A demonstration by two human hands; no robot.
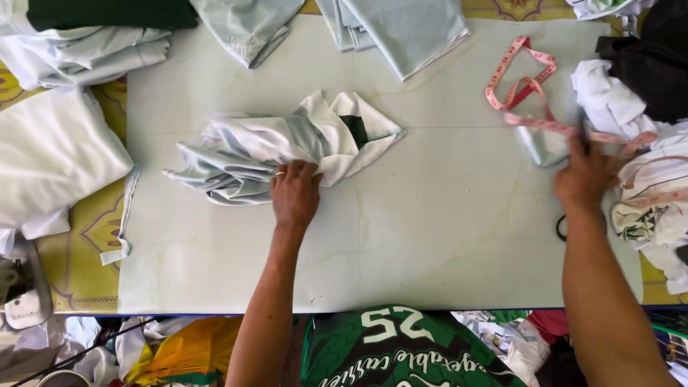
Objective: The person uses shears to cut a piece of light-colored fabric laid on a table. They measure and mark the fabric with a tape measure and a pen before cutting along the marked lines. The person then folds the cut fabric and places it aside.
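Green printed garment (401, 351) at the bench's near edge, worn by the person. Left hand (294, 193): fingers together, pressing flat on a crumpled pale cloth bundle (272, 147) mid-bench (430, 236), pinning it. Right hand (586, 175): blurred, grip unreadable, at the pink measuring tape (519, 89) beside a white fabric heap (609, 100).
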